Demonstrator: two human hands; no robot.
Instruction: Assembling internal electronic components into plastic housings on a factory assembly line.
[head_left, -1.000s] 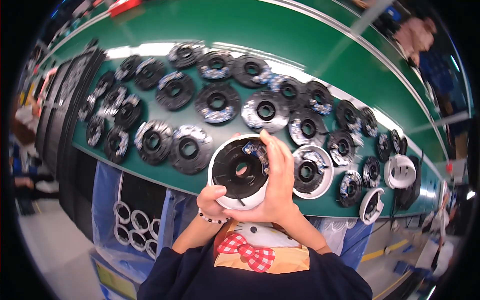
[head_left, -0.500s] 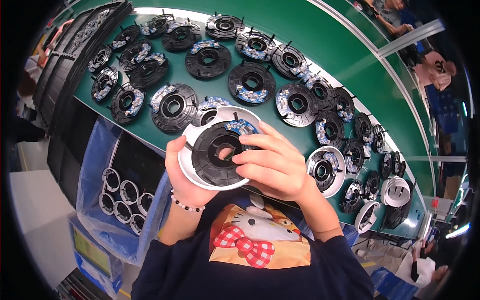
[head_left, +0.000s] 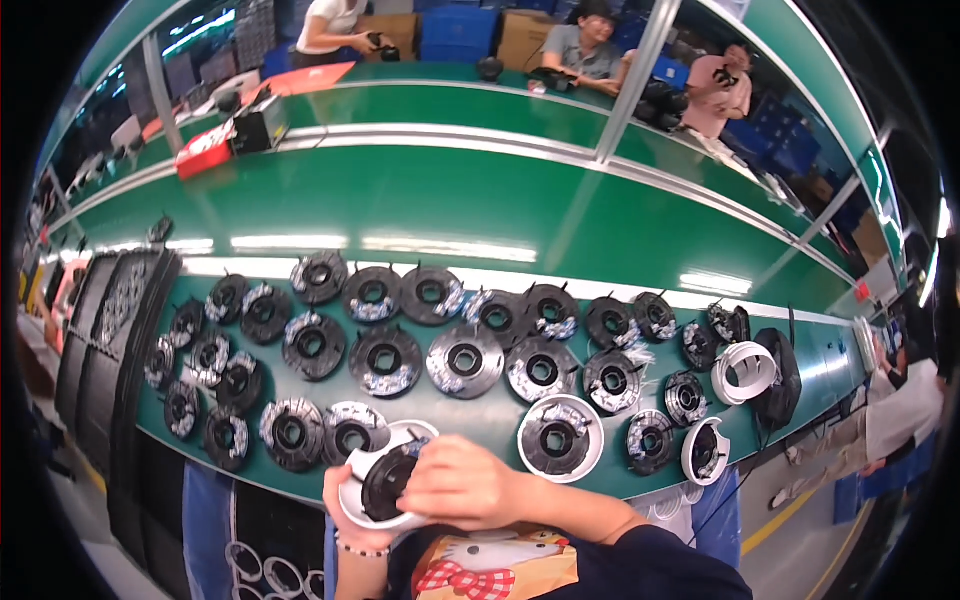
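Note:
My left hand, with a beaded bracelet at the wrist, grips a round white plastic housing at its left side. Seated inside the housing is a black plastic disc, tilted toward the right. My right hand lies over the upper right of the disc, its fingers curled onto the disc's edge and hiding that part. Just beyond the housing, on the green table, lies another black disc with a circuit board on it.
Several black discs with circuit boards cover the table. To the right are a white housing holding a disc, a tilted one and stacked white rings. Black trays stand left. A blue bin sits below. People work beyond the frame.
The view has swung up and levelled, showing more of the table's far side. Both hands with the housing now appear lower, and my right hand covers more of the disc.

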